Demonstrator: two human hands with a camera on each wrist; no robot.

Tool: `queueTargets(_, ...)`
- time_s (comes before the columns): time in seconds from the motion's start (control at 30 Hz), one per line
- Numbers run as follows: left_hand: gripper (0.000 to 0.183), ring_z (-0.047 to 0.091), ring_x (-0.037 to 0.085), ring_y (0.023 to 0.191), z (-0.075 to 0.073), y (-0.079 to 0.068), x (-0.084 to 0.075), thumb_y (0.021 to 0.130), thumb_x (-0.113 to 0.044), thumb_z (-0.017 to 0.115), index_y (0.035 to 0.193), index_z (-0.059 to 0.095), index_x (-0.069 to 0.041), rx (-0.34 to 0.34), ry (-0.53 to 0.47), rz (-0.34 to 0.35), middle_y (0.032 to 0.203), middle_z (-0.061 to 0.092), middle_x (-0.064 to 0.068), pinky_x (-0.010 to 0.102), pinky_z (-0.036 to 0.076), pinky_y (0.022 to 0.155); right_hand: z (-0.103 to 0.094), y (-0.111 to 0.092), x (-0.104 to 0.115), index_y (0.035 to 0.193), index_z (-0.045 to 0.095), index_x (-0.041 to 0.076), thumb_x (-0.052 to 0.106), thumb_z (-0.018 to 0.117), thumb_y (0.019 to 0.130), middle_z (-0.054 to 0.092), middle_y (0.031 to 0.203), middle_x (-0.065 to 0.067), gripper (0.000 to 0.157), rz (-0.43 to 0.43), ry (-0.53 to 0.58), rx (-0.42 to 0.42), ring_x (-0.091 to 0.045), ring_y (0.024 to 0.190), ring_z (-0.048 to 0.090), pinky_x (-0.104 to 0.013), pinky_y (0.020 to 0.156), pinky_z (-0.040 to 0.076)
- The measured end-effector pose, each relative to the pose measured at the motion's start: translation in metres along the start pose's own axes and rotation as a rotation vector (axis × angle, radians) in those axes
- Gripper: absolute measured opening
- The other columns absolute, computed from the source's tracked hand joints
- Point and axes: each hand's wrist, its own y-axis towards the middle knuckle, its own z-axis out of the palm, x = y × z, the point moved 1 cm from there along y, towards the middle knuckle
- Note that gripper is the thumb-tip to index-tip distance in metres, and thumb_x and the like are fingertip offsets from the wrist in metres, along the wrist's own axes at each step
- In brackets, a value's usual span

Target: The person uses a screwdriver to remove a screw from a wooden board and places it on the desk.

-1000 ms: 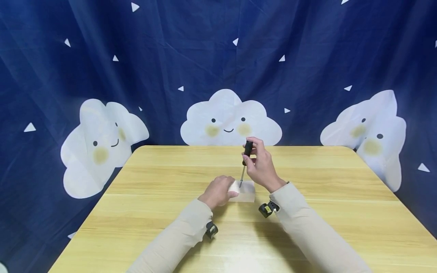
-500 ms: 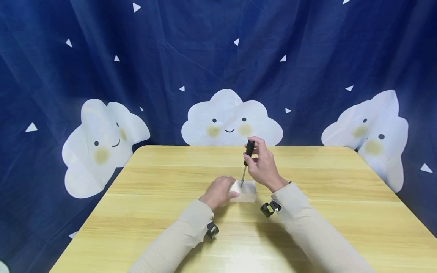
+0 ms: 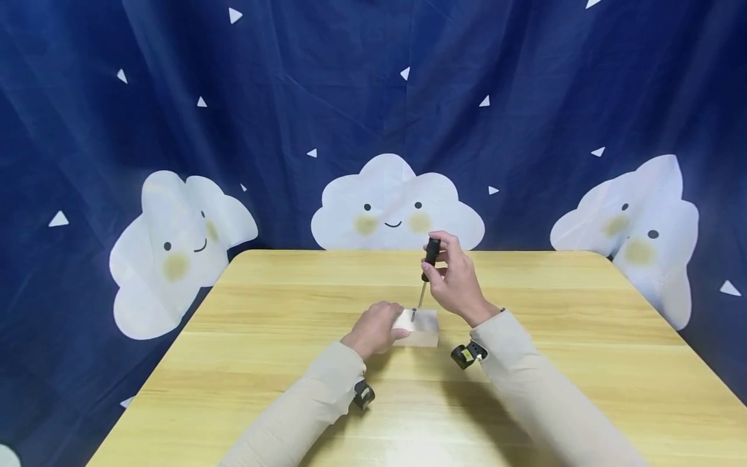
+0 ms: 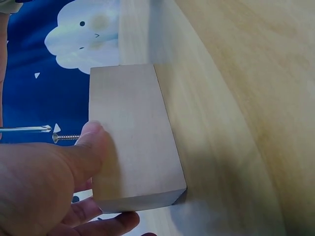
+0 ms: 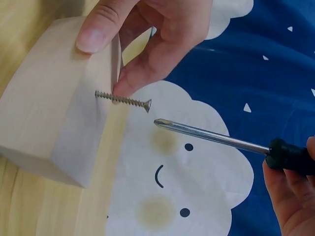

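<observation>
A pale wooden block [image 3: 425, 337] lies on the table, its left end gripped by my left hand [image 3: 375, 329], with the thumb on the near side. From the block's top face rises a countersunk screw [image 5: 125, 100], its lower end in the wood and most of the thread exposed. My right hand [image 3: 459, 283] holds a Phillips screwdriver [image 5: 211, 135] by its black handle, pointing down. In the right wrist view, a small gap separates the screwdriver's tip from the screw head. The left wrist view shows the block's plain near side [image 4: 130, 132] and the thumb [image 4: 91, 142] against it.
The wooden table [image 3: 262, 389] spreads around both hands. Behind its far edge hangs a dark blue curtain [image 3: 280, 97] printed with clouds and triangles. Small black cameras sit on the left wrist [image 3: 364, 394] and the right wrist [image 3: 469, 355].
My right hand has shifted a little right, and the screwdriver's tip has come off the screw head, now up and to its right. The left hand and block stay in place.
</observation>
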Motion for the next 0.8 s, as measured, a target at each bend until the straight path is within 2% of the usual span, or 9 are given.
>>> queueTargets(0.2, 0.051, 0.06, 0.026, 0.107, 0.002, 0.002, 0.0, 0.087, -0.029, 0.072, 0.128, 0.059, -0.002, 0.005, 0.01, 0.019, 0.121, 0.063, 0.012, 0.037, 0.049, 0.094, -0.01, -0.001, -0.002, 0.129, 0.041, -0.002, -0.015, 0.068, 0.081, 0.061, 0.103, -0.022, 0.057, 0.015, -0.036, -0.005, -0.032, 0.082, 0.067, -0.036, 0.064, 0.059)
queueTargets(0.43, 0.049, 0.06, 0.025, 0.103, -0.003, 0.004, 0.0, 0.087, -0.03, 0.072, 0.127, 0.06, -0.003, 0.021, 0.006, 0.043, 0.119, 0.064, 0.011, 0.038, 0.05, 0.091, -0.021, -0.004, -0.009, 0.13, 0.041, -0.001, -0.012, 0.07, 0.081, 0.061, 0.105, -0.023, 0.058, 0.067, -0.06, 0.0, -0.033, 0.085, 0.067, -0.042, 0.066, 0.059)
queueTargets(0.63, 0.059, 0.052, 0.03, 0.122, -0.006, 0.006, -0.001, 0.09, -0.034, 0.069, 0.137, 0.052, -0.004, 0.031, -0.029, 0.028, 0.133, 0.057, 0.013, 0.042, 0.041, 0.105, -0.028, -0.012, -0.015, 0.129, 0.043, -0.001, -0.012, 0.072, 0.078, 0.061, 0.104, -0.02, 0.06, 0.089, -0.069, -0.022, -0.032, 0.084, 0.067, -0.04, 0.066, 0.059)
queueTargets(0.8, 0.052, 0.049, 0.029, 0.127, -0.01, 0.011, -0.007, 0.09, -0.031, 0.069, 0.134, 0.056, -0.005, -0.008, -0.071, 0.035, 0.135, 0.056, 0.012, 0.04, 0.037, 0.108, -0.03, -0.018, -0.02, 0.129, 0.043, -0.002, -0.012, 0.073, 0.078, 0.061, 0.103, -0.021, 0.06, 0.102, -0.076, -0.024, -0.031, 0.083, 0.067, -0.04, 0.066, 0.059)
